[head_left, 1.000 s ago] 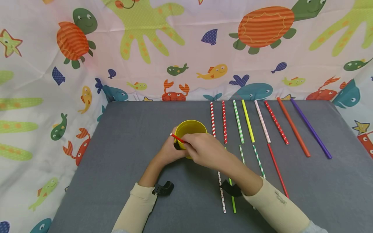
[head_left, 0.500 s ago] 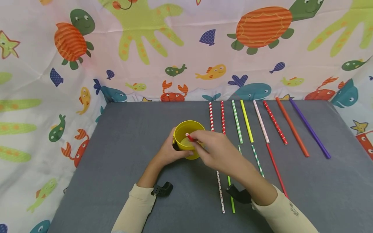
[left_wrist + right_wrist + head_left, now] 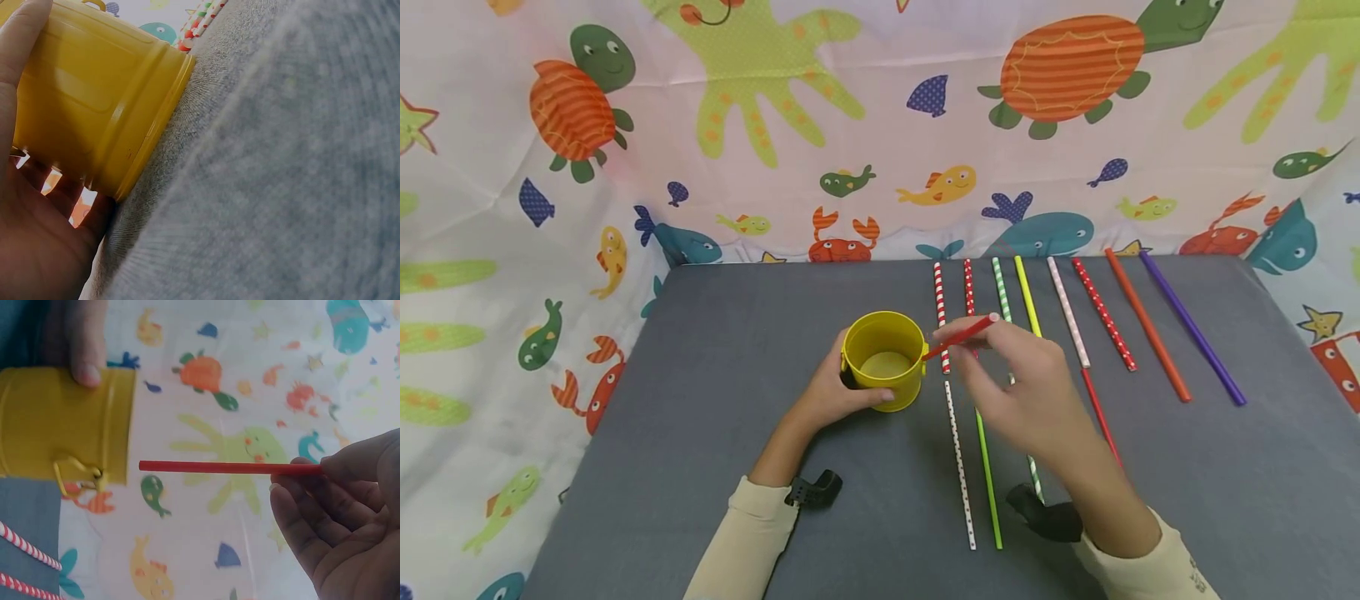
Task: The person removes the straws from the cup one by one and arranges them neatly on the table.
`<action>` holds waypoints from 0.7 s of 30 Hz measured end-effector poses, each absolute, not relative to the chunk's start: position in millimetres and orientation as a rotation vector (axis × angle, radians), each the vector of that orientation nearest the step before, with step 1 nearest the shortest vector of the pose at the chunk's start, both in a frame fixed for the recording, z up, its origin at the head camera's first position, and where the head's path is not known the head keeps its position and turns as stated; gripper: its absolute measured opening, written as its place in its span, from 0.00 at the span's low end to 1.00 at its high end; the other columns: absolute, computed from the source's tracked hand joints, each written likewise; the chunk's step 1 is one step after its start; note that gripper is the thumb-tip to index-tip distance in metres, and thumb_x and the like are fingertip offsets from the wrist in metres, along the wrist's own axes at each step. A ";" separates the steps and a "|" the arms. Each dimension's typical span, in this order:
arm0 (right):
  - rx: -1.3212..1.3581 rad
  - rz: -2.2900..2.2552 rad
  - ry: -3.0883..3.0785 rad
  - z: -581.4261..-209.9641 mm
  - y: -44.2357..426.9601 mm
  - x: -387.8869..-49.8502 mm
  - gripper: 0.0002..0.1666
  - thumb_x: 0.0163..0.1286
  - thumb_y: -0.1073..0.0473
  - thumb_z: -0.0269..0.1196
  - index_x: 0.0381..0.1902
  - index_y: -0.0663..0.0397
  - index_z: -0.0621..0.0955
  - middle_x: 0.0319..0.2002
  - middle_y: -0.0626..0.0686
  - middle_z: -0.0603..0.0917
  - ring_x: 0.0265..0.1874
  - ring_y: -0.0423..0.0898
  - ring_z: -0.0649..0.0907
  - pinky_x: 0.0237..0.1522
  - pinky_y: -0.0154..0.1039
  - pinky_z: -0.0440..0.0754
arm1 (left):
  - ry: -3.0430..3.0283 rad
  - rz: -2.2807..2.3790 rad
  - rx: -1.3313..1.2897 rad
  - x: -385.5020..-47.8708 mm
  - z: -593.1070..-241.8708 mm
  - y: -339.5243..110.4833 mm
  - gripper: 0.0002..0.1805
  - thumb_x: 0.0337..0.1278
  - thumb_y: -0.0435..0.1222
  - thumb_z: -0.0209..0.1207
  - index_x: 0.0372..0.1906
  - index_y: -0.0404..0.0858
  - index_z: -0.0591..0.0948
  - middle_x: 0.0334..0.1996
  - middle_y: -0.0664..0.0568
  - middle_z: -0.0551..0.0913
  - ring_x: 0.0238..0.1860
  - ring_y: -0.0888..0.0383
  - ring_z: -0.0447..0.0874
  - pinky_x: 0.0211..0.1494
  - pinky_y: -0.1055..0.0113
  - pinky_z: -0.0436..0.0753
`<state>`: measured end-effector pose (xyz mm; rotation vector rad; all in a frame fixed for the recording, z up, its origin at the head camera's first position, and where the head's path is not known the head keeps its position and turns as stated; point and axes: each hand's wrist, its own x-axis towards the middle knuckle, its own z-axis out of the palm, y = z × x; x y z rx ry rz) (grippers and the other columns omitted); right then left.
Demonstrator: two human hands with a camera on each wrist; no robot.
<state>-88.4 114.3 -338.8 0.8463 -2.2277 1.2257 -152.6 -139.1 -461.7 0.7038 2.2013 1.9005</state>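
Note:
My left hand (image 3: 829, 393) grips a small yellow bucket (image 3: 910, 387) from its left side, thumb across the front. The bucket stands upright on the grey table, and I see nothing inside it. In my right hand (image 3: 1030, 387), a plain red straw (image 3: 962, 337) is pinched near one end between thumb and fingers. That hand is just right of the bucket. In the right wrist view the straw (image 3: 219, 467) points toward the bucket's rim (image 3: 128, 425), with a small gap between. The left wrist view shows the thumb and fingers around the bucket (image 3: 100, 94).
Several paper straws lie in two rows on the right of the table (image 3: 722, 333). Among them are a yellow straw (image 3: 1028, 292), an orange straw (image 3: 1150, 325) and a purple straw (image 3: 1193, 329). My right arm covers part of the nearer row. A patterned cloth (image 3: 880, 100) hangs behind.
My right hand has moved right with the red straw, from over the bucket's mouth to beside its right rim. The left hand keeps its hold on the bucket.

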 end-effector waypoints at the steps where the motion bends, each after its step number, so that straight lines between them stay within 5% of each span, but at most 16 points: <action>1: 0.834 1.245 -2.207 -337.9 117.8 -87.9 0.18 0.60 0.78 0.66 0.47 0.61 0.84 0.45 0.49 0.87 0.42 0.44 0.86 0.46 0.30 0.80 | 2.199 1.902 0.708 -152.8 -462.2 -139.4 0.57 0.43 0.44 0.79 0.73 0.30 0.57 0.64 0.29 0.67 0.61 0.30 0.65 0.69 0.39 0.61; 11: 0.722 1.369 -2.106 -338.1 146.9 -86.1 0.20 0.58 0.81 0.64 0.49 0.65 0.84 0.42 0.55 0.88 0.44 0.45 0.86 0.49 0.32 0.81 | 2.174 1.923 0.726 -152.9 -462.0 -140.5 0.57 0.43 0.44 0.79 0.72 0.30 0.57 0.64 0.28 0.67 0.62 0.29 0.65 0.68 0.36 0.60; 21: 0.497 1.178 -2.219 -353.9 199.4 -78.0 0.23 0.54 0.83 0.66 0.49 0.68 0.83 0.37 0.55 0.87 0.37 0.33 0.84 0.46 0.23 0.78 | 2.182 1.905 0.703 -152.1 -460.3 -140.1 0.56 0.44 0.41 0.79 0.73 0.30 0.57 0.64 0.28 0.67 0.62 0.29 0.65 0.69 0.37 0.60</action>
